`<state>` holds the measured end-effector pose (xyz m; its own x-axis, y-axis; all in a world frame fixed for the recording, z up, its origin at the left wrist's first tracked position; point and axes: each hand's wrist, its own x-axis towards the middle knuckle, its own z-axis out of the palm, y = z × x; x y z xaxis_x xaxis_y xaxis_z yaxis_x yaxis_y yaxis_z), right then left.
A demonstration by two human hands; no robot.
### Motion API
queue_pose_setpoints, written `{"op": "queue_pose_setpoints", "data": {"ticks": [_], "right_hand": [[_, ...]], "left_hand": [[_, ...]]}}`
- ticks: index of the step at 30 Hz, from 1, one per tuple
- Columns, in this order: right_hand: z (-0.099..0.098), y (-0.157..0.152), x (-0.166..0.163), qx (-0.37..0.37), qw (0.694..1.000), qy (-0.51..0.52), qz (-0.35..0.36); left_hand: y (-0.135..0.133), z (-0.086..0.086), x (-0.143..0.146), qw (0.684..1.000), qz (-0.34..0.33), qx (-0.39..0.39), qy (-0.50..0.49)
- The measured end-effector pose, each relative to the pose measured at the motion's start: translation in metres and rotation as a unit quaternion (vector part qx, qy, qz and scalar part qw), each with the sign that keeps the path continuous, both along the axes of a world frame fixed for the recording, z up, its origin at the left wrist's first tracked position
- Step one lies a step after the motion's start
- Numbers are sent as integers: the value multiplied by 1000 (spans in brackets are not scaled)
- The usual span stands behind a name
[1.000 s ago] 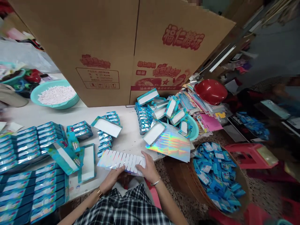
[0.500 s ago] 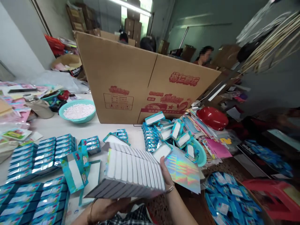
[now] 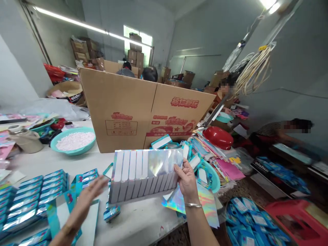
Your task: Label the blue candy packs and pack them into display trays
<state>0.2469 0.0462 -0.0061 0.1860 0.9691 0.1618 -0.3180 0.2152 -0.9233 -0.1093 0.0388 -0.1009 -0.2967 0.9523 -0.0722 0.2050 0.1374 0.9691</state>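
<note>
My right hand (image 3: 188,180) grips the right end of a holographic silver card with white strips (image 3: 143,172) and holds it up, tilted, above the white table (image 3: 133,222). My left hand (image 3: 85,201) hovers open and blurred left of the card, above an open teal tray box (image 3: 88,218), touching nothing. Another holographic sheet (image 3: 202,203) lies at the table edge under my right wrist. A small teal packet (image 3: 112,212) lies below the card.
Rows of teal packets (image 3: 38,191) cover the left of the table. A large cardboard box (image 3: 143,112) stands behind, with a teal bowl of white pellets (image 3: 73,140) to its left. Open trays (image 3: 189,153), papers and a red bowl (image 3: 217,137) lie to the right. Other people sit beyond.
The view has tipped upward. The card has risen from the table edge to upright in my right hand. My left hand has let go of it and moved left.
</note>
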Motion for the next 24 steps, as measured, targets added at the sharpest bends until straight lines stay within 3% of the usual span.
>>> {"op": "queue_pose_setpoints", "data": {"ticks": [2,4,6,8,10,12,14,16,18,20,24], "right_hand": [[0,-8,-1,-1,999,-31,7],[-1,-15,-3,-14,998,-67,12],[-3,-21,-5,-29,995,-90,19],[-8,-24,-5,-41,994,-94,22],[-14,-26,-1,-53,994,-89,16],[-21,-26,7,-68,994,-90,2],[-29,-25,17,-90,989,-120,-12],[-34,-25,25,-92,973,-202,-71],[-32,-24,26,-38,932,-320,-165],[-24,-22,22,58,878,-432,-200],[1,-7,3,206,797,-566,-48]], "left_hand": [[14,42,-11,996,63,48,-47],[19,88,-2,985,64,160,27],[19,124,25,955,-38,249,158],[20,143,58,920,-154,260,250],[26,144,86,898,-254,216,287],[36,133,103,895,-329,151,260],[45,119,113,902,-390,71,173],[50,107,120,900,-431,-17,62],[51,101,129,887,-454,-76,-29],[50,100,140,875,-470,-82,-74],[53,106,158,866,-494,-40,-72]]}}
